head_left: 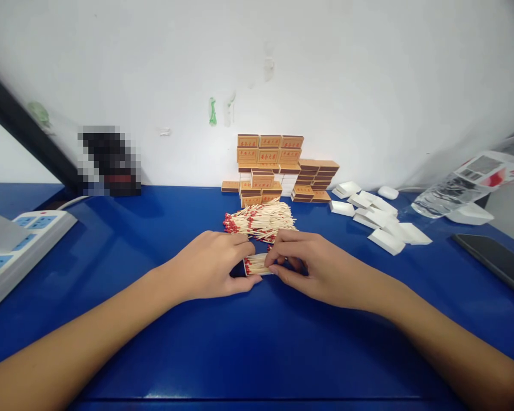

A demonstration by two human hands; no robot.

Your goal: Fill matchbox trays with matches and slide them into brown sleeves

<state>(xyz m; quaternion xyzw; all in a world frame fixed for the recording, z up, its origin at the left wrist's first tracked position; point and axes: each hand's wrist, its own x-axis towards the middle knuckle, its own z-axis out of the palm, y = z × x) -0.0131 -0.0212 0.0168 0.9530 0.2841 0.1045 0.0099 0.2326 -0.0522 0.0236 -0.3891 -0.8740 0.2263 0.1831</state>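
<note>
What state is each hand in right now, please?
Left hand: partly closed, holding the matchbox tray.
Right hand: partly curled at the matches; grip cannot be told.

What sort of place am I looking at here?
Likely an indoor workspace, though home or workshop I can't tell: a blue table by a white wall, bearing loose matches and stacked matchboxes.

We read red characters, probably 安全火柴, on the stacked matchboxes (269,155); the bottle label (492,166) showed a barcode (470,174).
</note>
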